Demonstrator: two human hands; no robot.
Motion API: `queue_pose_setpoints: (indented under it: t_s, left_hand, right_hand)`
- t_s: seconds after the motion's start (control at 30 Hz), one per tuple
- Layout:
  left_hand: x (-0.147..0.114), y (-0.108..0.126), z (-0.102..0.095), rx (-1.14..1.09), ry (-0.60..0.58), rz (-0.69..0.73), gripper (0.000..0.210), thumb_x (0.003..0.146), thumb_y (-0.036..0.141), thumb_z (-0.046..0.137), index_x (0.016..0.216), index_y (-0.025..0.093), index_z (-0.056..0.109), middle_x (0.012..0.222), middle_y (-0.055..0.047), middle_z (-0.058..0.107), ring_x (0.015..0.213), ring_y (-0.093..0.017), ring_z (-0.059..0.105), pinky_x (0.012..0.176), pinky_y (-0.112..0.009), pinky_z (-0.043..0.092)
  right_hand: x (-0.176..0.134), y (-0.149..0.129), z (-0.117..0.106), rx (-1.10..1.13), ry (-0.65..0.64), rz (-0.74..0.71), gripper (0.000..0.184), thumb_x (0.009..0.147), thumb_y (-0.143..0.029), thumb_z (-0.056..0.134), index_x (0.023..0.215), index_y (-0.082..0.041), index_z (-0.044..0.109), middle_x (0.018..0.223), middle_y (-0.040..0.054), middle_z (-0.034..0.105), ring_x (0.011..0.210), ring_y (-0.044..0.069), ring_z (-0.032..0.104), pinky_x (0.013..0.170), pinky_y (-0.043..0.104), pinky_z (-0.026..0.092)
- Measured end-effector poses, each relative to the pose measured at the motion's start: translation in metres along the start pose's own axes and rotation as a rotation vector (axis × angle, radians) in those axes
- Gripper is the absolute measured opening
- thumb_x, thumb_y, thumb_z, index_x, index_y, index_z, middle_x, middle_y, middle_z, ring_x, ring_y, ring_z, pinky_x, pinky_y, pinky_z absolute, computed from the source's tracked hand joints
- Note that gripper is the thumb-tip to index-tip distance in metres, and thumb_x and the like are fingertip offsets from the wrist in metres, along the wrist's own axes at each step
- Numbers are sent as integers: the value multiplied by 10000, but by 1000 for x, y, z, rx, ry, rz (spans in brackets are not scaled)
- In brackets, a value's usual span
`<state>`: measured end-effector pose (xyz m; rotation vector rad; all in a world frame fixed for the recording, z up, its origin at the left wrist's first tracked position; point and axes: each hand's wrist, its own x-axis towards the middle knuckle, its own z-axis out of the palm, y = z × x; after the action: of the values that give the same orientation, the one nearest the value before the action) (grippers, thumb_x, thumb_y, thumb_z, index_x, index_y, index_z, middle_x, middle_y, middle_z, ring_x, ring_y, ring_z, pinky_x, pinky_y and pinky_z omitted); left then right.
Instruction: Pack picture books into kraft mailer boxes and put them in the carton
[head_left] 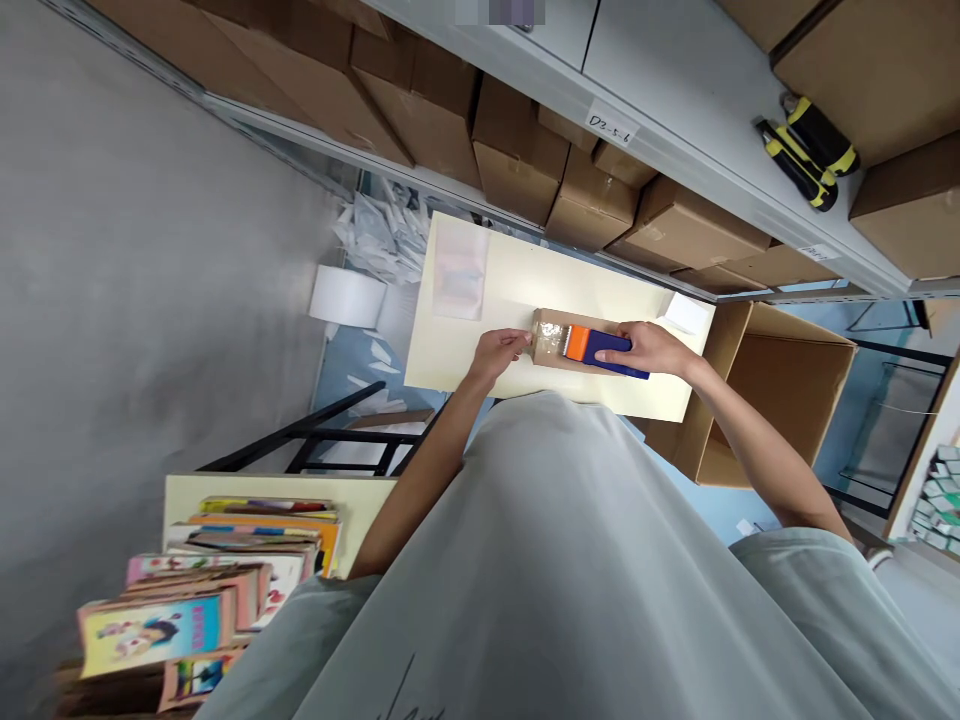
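Note:
A small cardboard box [592, 369] lies lengthwise on the cream table [510, 270], with shiny clear tape [550, 334] over its left end. My right hand [646, 347] is closed around a dark blue tape dispenser [619, 352] whose orange, toothed head rests over the box top. At the box's left end is my left hand [501, 353], its fingers drawn together in a pinch at the edge. Whatever sits between those fingertips is too small to make out.
A paper sheet [460, 270] lies on the table's left, a white item [681, 312] at its right corner. An open carton [780, 390] stands right. Boxes [592, 200] fill the shelf behind; yellow-black cutters [806, 150] lie above. Books [247, 560] are stacked lower left.

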<state>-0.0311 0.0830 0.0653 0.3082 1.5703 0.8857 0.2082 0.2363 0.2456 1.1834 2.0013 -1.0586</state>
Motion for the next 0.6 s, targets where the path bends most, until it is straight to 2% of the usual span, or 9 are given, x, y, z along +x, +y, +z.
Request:
queue_pose_setpoints:
  t_s: [0.13,0.23,0.3,0.37,0.43,0.47,0.53,0.6]
  left_hand:
    - [-3,-4,5,-28,52,12,449,657,530,955,902,162,876,900,-96,838,709,-149,645,682,-283,540]
    - [-5,-7,8,-17,59,36,473,702,553,934,945,153,867,905,-93,833,700,-145,649,693,-281,558]
    - [-3,-9,10,4,57,44,524,756,536,912,1099,145,848,918,-90,827,721,-156,679,710,-285,580]
    - [1,-8,12,38,87,28,697,789,475,909,1388,157,750,1020,-100,831,767,-172,722,739,-300,611]
    - [2,-7,14,79,152,26,868,797,382,912,1581,175,602,1228,-141,812,858,-192,769,821,-333,647]
    - [0,-6,16,94,180,52,864,810,347,896,1597,173,584,1331,-162,782,929,-206,787,890,-352,656]
    - [-10,-7,21,112,183,166,689,893,348,810,1532,152,641,1453,-178,733,1125,-242,791,1058,-382,631]
    - [-26,-11,30,131,104,300,579,995,404,681,1516,152,655,1528,-169,698,1345,-270,722,1197,-407,560]
  right_hand:
    - [-1,-2,2,-9,16,24,567,921,-777,703,934,-211,681,865,52,750,743,201,654,665,296,415]
    - [-1,-3,3,-32,28,34,562,929,-770,699,945,-209,689,873,59,754,745,205,652,663,298,411]
    - [-1,-3,4,-36,31,24,560,935,-767,695,953,-207,695,876,60,756,752,206,654,666,297,411]
    - [-1,-3,4,-34,29,17,562,939,-767,692,955,-205,704,871,61,758,755,208,658,670,298,413]
    - [0,-2,3,-26,29,13,565,943,-767,688,965,-203,715,875,63,764,759,210,664,676,299,419]
    - [0,-2,3,-22,29,13,568,945,-768,686,973,-201,720,880,65,767,761,211,667,679,298,422]
    - [-1,-2,3,-22,29,15,577,946,-772,682,990,-198,727,896,69,775,767,212,672,681,296,428]
    - [-1,-2,4,-35,29,17,588,944,-782,679,992,-198,730,900,71,778,769,213,675,676,293,425]
